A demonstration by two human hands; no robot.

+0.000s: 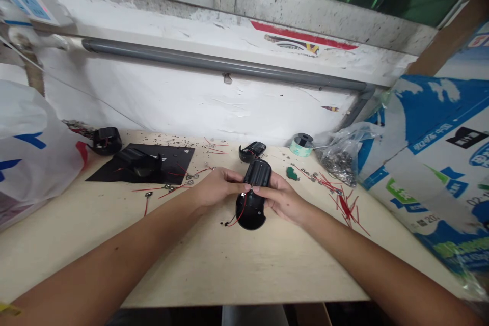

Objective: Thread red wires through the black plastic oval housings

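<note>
Both hands hold one black plastic housing (pixel 251 213) over the middle of the table, its rounded, hollow end toward me. My left hand (pixel 217 188) grips its left side, thumb pressed on the middle of the part. From the right, my right hand (pixel 284 197) closes round the other edge, its thumb tip almost meeting the left one. Whether a small piece lies under the thumbs I cannot make out. A thin red wire (pixel 234 220) hangs out of the housing on the left. Just behind stands another black housing (pixel 252 151).
On the left, black housings (pixel 107 140) stand by a black mat (pixel 176 159) and a white plastic bag (pixel 30 137). Rightward lie red wires (pixel 347 208), a green piece (pixel 292 173), a tape roll (pixel 301 145), a clear bag of metal parts (pixel 340 163) and a blue-white carton (pixel 431 163).
</note>
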